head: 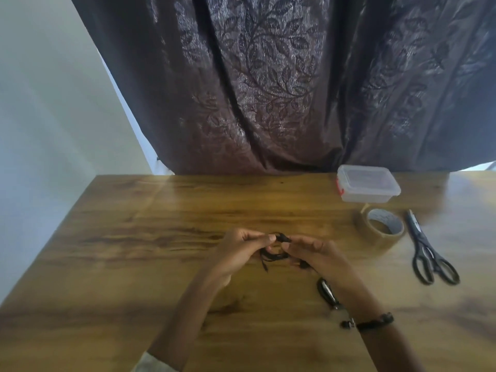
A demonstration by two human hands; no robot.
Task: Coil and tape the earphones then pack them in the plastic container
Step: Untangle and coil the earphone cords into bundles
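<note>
Black earphones (276, 253) hang in a loose bundle between my two hands above the middle of the wooden table (150, 237). My left hand (241, 251) pinches the cable at the top of the bundle. My right hand (314, 251) holds the other side with curled fingers, and more cable trails under it toward a black piece (326, 291) by my wrist. A clear plastic container (367, 183) with its lid on stands at the back right. A roll of brown tape (381, 228) lies in front of it.
Black scissors (429, 253) lie to the right of the tape roll. A dark patterned curtain (268, 89) hangs behind the table's far edge. A pale wall stands at the left. I wear a dark bracelet (375, 322) on my right wrist.
</note>
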